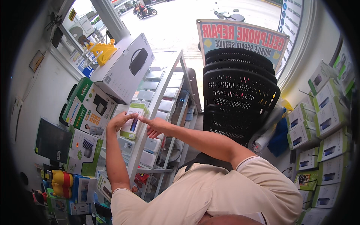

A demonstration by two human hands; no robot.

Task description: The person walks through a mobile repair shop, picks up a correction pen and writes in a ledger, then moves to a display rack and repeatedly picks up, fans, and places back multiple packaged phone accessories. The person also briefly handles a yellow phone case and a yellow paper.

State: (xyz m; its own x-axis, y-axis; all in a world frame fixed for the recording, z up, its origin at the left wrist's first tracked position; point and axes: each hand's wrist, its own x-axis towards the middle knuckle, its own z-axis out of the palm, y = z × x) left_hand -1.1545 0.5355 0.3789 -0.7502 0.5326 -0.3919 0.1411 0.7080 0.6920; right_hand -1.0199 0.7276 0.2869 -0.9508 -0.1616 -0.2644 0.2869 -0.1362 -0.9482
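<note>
L grip [118, 122]: at L edge of green-white pack [132, 128]; clamped or not, can't tell. R grip [159, 126]: thumb apart from fingers. Pack btwn grips, over bench [137, 157]. Risk: tip/slip, via uneven thumb push w/o firm hold.

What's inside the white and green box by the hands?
The white and green box hides its contents, so I can't tell. Its front shows a dark blue shape. Fingers of the left hand and right hand cover part of its middle.
</note>
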